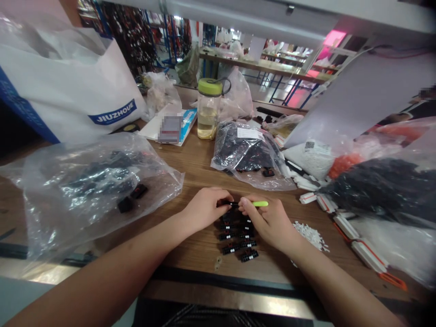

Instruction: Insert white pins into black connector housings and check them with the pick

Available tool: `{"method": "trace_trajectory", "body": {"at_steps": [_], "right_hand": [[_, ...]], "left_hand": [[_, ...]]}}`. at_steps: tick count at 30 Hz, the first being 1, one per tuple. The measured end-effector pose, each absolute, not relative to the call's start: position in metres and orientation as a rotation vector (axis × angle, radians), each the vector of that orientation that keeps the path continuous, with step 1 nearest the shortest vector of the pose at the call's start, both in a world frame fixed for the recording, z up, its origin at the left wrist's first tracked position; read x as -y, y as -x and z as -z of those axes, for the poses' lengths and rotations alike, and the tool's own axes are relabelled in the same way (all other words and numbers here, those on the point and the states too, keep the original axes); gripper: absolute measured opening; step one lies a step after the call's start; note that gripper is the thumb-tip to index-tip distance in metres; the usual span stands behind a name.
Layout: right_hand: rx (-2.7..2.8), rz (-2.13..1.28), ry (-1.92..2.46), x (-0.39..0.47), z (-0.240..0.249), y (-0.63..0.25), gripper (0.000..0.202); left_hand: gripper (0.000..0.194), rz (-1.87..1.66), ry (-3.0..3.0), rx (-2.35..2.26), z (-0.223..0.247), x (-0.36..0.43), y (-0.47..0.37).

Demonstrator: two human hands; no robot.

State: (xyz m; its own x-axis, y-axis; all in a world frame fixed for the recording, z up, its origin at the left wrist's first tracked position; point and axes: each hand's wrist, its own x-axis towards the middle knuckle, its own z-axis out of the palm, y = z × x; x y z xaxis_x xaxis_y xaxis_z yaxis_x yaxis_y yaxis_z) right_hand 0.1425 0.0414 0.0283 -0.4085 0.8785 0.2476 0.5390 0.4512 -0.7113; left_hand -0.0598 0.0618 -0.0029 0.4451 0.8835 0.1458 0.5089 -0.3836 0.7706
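My left hand (206,206) pinches a small black connector (233,204) above the wooden table. In my right hand (267,218) is a slim tool with a yellow-green handle (260,204), its tip at the connector. Below the hands, several black connectors (232,248) with white pieces in them lie in two columns. A heap of small white pieces (310,236) sits to the right, beside my right forearm.
An open plastic bag of black parts (102,181) covers the left. Behind the hands are another bag of black parts (245,147) and a green-lidded bottle (207,111). White strips (369,255) and more bags (384,186) line the right. A JIUZHOUE bag (75,86) stands back left.
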Motion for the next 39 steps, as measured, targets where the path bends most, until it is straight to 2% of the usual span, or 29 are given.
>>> {"method": "trace_trajectory", "body": {"at_steps": [6, 28, 39], "right_hand": [[1.783, -0.881, 1.251, -0.045, -0.019, -0.146, 0.033], [1.774, -0.936, 1.24, -0.045, -0.016, -0.145, 0.036], [2.044, -0.842, 1.224, -0.044, -0.022, -0.142, 0.032]], "left_hand": [[0.019, -0.763, -2.04, -1.172, 0.006, -0.062, 0.06], [0.018, -0.786, -2.033, -1.166, 0.005, -0.061, 0.059], [0.015, -0.755, -2.024, -1.171, 0.006, -0.062, 0.059]]}}
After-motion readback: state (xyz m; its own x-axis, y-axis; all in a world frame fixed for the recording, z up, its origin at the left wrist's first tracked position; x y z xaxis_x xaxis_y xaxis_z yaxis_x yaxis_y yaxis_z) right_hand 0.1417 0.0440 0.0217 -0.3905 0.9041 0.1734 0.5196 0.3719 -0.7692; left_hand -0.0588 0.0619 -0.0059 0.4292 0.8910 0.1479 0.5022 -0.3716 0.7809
